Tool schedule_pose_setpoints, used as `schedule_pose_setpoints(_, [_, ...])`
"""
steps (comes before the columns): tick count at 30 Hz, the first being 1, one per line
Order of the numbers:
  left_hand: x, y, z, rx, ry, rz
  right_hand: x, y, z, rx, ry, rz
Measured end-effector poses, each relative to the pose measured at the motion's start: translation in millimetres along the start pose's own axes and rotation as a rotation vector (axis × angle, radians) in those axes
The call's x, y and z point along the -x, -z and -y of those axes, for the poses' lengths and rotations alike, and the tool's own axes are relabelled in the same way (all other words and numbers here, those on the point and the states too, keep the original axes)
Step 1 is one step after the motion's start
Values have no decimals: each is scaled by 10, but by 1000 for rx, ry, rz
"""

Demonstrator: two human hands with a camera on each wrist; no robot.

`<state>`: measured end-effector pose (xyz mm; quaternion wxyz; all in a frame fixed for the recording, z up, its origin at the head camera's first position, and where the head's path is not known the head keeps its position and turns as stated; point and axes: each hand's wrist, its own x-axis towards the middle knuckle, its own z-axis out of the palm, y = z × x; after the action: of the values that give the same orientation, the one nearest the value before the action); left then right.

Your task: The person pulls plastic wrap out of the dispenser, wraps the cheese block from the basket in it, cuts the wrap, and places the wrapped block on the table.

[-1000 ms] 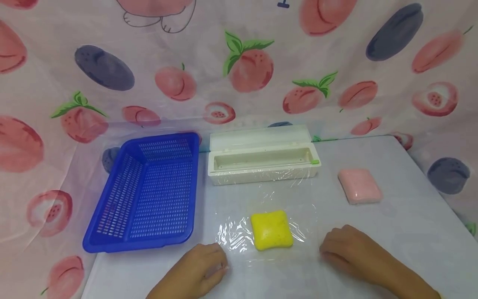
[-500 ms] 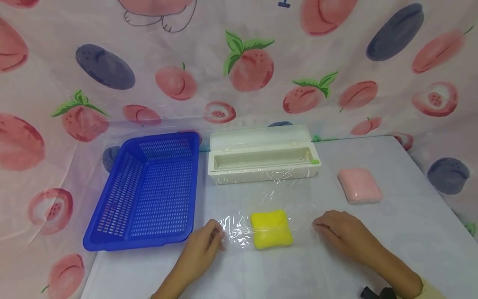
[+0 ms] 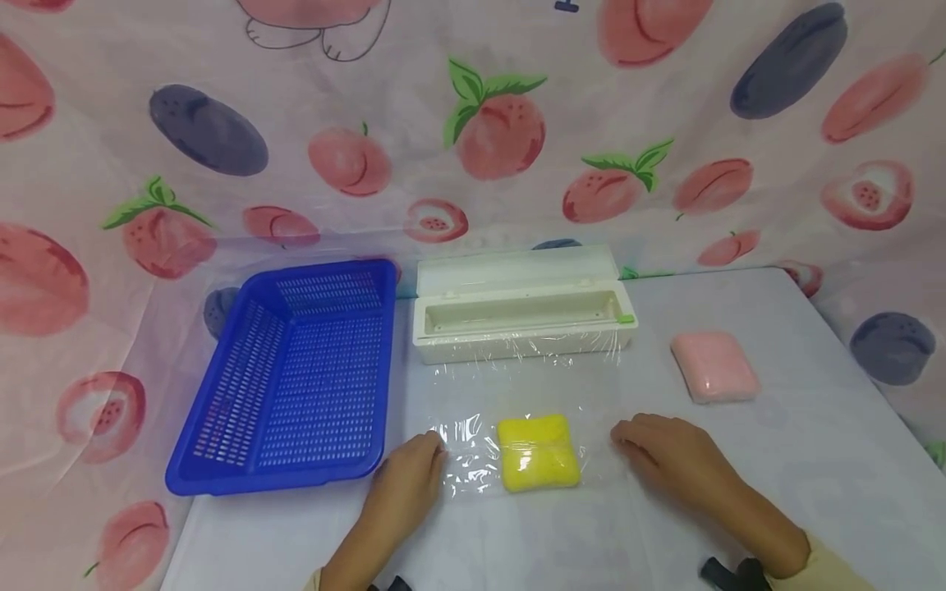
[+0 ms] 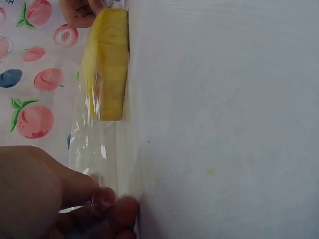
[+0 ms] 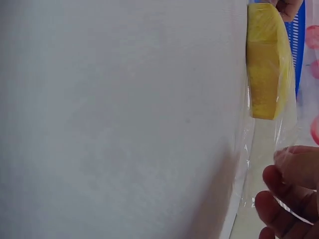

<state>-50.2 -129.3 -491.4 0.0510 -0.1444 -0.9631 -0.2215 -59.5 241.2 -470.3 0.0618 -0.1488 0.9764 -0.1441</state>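
Note:
A yellow square sponge-like block (image 3: 539,472) lies on clear cling film (image 3: 469,468), and in both wrist views film also stretches over its top. My left hand (image 3: 408,480) pinches the film's left edge between thumb and fingers, close to the blue basket. On the other side, my right hand (image 3: 668,451) pinches the right edge, thumb against forefinger in the right wrist view. Film runs back from the block to a white cling film dispenser (image 3: 521,345) with its lid raised. A pink square block (image 3: 714,367), shiny as if wrapped, lies beyond my right hand.
A blue perforated basket (image 3: 318,394) stands at the left, near my left hand. The white-covered table (image 3: 562,550) meets a fruit-print curtain (image 3: 369,98) behind the dispenser. Black pieces of the wrist gear (image 3: 732,574) show at the bottom edge.
Both hands have moved away from me and slightly inward, now holding the film's edges. The film's near part has come up over the yellow block. The block stays in place.

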Motion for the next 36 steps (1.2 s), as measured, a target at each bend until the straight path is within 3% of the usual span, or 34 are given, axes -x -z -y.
schedule_pose_setpoints(4, [13,5,-5,-150,-35,23,-9,-9,18,85,43,-3])
schedule_pose_setpoints(8, [111,82,-137,-257,-67,24,37,-12,75,149,108,-121])
schedule_pose_setpoints(12, [232,127,-415,-335,-221,68,88,-44,207,212,281,-193])
schedule_pose_setpoints(15, [250,62,-622,-364,-368,149,109,-107,323,248,423,-170])
schedule_pose_setpoints(18, [200,-76,-745,-398,-436,222,112,-196,410,254,489,-124])
schedule_pose_setpoints(22, [148,-201,-779,-458,-450,264,97,-289,465,263,495,-61])
schedule_pose_setpoints(27, [88,-198,-769,-486,-425,278,78,-289,477,239,473,-9])
schedule_pose_setpoints(33, [15,-233,-709,-506,-438,243,-5,-251,491,157,419,115])
schedule_pose_setpoints(36, [-23,-240,-692,-500,-449,234,-63,-227,484,118,413,127])
